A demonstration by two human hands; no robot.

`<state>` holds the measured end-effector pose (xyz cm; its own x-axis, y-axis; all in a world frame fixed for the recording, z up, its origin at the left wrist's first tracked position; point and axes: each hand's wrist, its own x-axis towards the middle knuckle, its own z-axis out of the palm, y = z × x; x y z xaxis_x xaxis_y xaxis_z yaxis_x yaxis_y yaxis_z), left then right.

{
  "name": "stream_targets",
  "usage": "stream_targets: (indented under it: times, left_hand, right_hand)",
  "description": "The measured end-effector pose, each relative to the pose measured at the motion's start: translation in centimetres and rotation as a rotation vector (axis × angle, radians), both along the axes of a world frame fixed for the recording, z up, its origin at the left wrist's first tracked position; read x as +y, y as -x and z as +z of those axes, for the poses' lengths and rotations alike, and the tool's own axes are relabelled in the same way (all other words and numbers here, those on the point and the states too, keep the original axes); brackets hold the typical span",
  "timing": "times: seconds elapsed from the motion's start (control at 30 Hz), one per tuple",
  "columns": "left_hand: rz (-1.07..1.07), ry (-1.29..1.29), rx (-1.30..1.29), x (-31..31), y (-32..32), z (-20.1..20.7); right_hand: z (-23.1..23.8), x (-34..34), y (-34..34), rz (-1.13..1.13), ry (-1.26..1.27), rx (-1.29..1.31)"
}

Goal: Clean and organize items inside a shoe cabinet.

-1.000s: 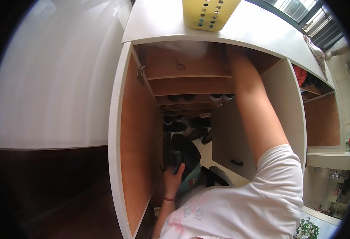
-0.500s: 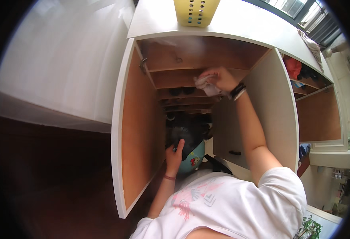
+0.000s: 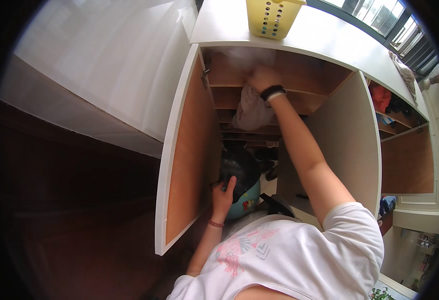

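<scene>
My right hand (image 3: 264,77) is closed on a pale, greyish-pink cloth (image 3: 253,111) that hangs down from it. That hand reaches inside the open cabinet, near its upper shelves (image 3: 299,102). Lower down, my left hand (image 3: 223,197) grips the edge of a black, smooth thing (image 3: 239,167) with thumb and fingers; its kind is unclear. Beneath the black thing shows a rounded teal object (image 3: 247,202) with small cartoon prints. Some dark items farther in are hard to make out.
The cabinet's left door (image 3: 187,165) and right door (image 3: 347,130) stand open on either side of my arms. A yellow perforated basket (image 3: 274,20) sits on the white cabinet top. At right, another open compartment holds red clothing (image 3: 380,96).
My right hand has moved up and deeper into the cabinet with the cloth, which now hangs longer. My left hand stays on the black thing. The view has shifted slightly.
</scene>
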<state>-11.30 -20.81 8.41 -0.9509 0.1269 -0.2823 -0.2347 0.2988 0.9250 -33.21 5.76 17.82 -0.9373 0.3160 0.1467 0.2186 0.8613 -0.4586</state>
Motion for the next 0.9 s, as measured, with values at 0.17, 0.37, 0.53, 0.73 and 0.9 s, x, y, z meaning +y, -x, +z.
stream_targets:
  times: [0.17,0.37,0.53,0.73,0.9]
  left_hand:
    - [-0.011,0.017,0.013,0.2,0.0,0.2]
    - [-0.014,-0.018,-0.007,0.3,0.1,0.4]
    - [-0.062,-0.029,-0.010,0.7,0.6,0.5]
    - [-0.073,0.012,0.068,1.8,1.0,1.2]
    - [-0.077,-0.030,0.078,1.6,1.2,0.7]
  right_hand:
    - [-0.6,1.0,0.8,0.064,-0.061,-0.070]
    - [-0.6,5.4,-4.9,-0.049,0.097,-0.028]
    - [-2.9,14.9,-6.4,-0.386,0.021,0.020]
    - [-1.4,15.1,-6.8,-0.446,-0.005,0.036]
    - [-0.3,10.8,-3.4,-0.187,0.105,-0.010]
